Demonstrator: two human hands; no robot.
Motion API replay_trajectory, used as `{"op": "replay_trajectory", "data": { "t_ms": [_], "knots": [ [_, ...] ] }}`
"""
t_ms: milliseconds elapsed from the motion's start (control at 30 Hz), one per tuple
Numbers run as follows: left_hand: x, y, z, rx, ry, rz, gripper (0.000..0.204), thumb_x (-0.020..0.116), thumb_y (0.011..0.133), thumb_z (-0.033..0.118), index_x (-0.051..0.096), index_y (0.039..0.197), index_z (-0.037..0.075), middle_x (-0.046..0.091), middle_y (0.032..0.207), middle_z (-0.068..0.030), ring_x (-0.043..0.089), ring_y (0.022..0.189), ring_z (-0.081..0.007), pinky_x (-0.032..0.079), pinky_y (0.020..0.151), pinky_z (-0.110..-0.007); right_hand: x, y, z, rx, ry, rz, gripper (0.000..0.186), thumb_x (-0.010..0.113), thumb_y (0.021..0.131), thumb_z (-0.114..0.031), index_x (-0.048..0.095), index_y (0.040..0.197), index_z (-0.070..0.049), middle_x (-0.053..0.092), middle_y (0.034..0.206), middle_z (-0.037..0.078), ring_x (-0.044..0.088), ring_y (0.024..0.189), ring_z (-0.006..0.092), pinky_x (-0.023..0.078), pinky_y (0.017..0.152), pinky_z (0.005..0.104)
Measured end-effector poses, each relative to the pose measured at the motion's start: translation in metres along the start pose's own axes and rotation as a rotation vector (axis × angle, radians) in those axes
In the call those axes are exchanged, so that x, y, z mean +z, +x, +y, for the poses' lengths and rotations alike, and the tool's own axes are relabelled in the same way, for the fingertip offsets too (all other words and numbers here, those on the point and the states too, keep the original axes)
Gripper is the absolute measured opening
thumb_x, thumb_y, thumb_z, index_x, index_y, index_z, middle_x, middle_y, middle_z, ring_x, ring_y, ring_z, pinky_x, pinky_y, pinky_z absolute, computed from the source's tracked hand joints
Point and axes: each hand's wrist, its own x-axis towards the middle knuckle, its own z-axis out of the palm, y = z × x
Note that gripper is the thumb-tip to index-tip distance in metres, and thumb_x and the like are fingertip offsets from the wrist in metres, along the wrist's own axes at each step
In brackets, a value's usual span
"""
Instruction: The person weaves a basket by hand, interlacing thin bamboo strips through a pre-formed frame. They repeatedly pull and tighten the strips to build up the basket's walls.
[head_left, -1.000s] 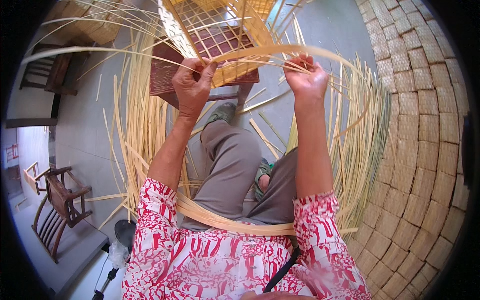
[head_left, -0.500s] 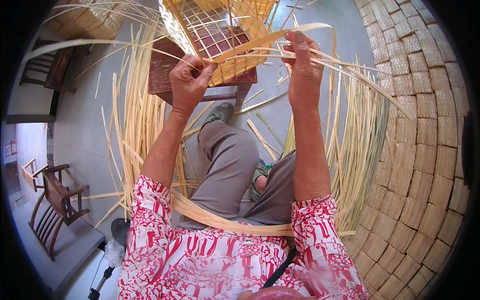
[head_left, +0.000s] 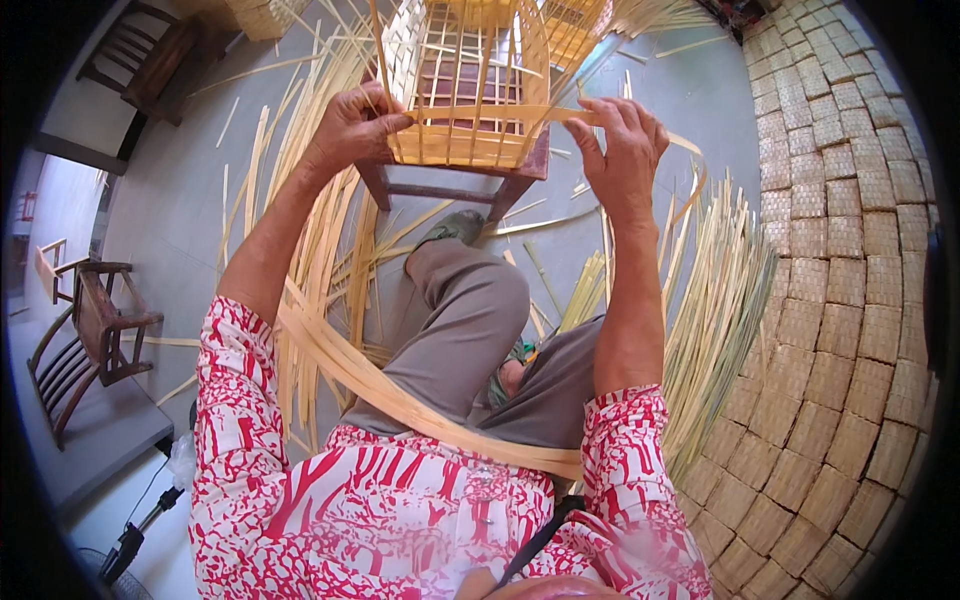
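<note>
Basket (head_left: 403,48), boxy yellow bamboo, at twelve o'clock: lower wall (head_left: 460,154) woven, upper stakes (head_left: 485,70) unfilled. Left hand (head_left: 352,122) and right hand (head_left: 622,148) pinch a flat tan strip (head_left: 535,113).

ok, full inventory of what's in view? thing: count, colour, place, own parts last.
basket: 1, yellow, top centre, on stool
strip: 1, pale yellow, across basket front
stool: 1, dark red, under basket
woven piece: 1, yellow, behind basket
lap strips: several, tan, across lap
left strips: many, tan, floor
right strips: many, tan to green, floor
woven blocks: many, tan, far right
chairs: 2, dark brown, left
plastic bag: 1, clear, lower left
stand: 1, black, lower left
shirt: 1, red-white, bottom
trousers: 1, grey, centre
shoes: 2, green, centre
left hand: 1, bare, basket's left edge
right hand: 1, bare, holding strip
</note>
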Motion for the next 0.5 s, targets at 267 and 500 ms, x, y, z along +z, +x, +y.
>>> {"op": "replay_trajectory", "data": {
  "t_ms": [267,500],
  "knots": [
    [-0.007,-0.012,-0.013,0.032,-0.001,-0.11,0.014,0.076,0.096,0.021,0.074,0.096,0.007,0.065,0.079,0.0066,0.059,0.072,-0.0024,0.049,0.064,-0.022,-0.003,-0.013,0.003,-0.125,0.155,-0.186,0.02,0.068,0.097,-0.029,0.071,0.097,-0.009,0.07,0.091,0.004,0.064,0.091,0.0277,0.043,0.088,0.0414],
    [-0.014,-0.017,0.001,-0.246,-0.134,-0.023,0.014,0.084,0.088,0.016,0.074,0.084,0.007,0.069,0.069,0.0018,0.061,0.061,-0.0053,0.048,0.056,-0.022,-0.013,-0.018,-0.028,0.098,0.244,-0.265,0.023,0.067,0.094,-0.024,0.07,0.082,-0.006,0.066,0.072,0.019,0.067,0.071,0.042,0.052,0.062,0.0487]
  ]
}}
